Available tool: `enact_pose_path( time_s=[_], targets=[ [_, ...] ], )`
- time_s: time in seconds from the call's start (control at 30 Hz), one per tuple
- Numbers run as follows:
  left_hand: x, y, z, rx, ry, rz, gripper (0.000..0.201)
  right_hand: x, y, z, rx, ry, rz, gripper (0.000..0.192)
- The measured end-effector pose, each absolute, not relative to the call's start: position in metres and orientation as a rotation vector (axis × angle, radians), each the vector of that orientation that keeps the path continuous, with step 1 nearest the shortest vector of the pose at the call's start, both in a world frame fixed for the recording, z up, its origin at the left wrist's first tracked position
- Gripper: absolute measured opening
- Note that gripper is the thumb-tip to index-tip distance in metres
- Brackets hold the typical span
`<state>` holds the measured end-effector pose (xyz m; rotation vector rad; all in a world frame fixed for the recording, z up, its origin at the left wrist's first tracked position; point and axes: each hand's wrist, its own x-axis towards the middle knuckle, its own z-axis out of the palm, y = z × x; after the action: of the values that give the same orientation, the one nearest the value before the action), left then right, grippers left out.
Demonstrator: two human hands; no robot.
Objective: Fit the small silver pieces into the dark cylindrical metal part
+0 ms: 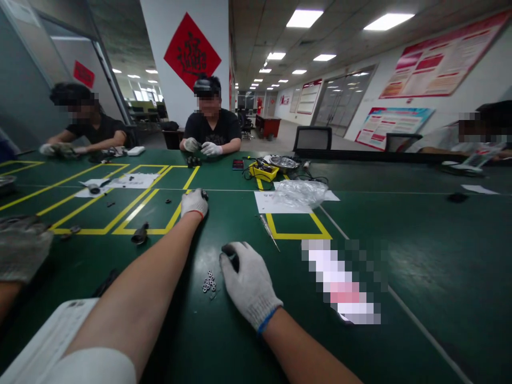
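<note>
Left hand [194, 204]: clamped on dark part [205, 196], likely stiff
Right hand [247, 280]: curled; can't tell if gripping
Rings [208, 283]: probably light, slippery; pinch rims

We see a red diamond-shaped sign [192, 52] on the pillar at eleven o'clock, a lit ceiling panel [304, 18] at one, and a red-and-white poster [444, 56] on our wall at two. Just above centre, toward twelve, sits a yellow bin [266, 174]; at eight, a white flat object [52, 330].
</note>
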<state>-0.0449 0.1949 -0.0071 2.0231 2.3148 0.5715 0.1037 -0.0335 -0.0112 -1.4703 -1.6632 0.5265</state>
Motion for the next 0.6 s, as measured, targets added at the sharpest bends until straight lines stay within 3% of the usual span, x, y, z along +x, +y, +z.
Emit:
enact_pose_path(
  time_s=[0.13,0.6],
  targets=[
    [-0.046,0.208,-0.004,1.931,2.409,0.649,0.048,0.105,-0.027,-0.013,-1.375,-1.573,0.567,0.02],
    [-0.048,0.154,0.003,2.113,2.422,0.317,0.043,0.108,-0.015,-0.017,-1.376,-1.518,0.58,0.018]
  ],
)
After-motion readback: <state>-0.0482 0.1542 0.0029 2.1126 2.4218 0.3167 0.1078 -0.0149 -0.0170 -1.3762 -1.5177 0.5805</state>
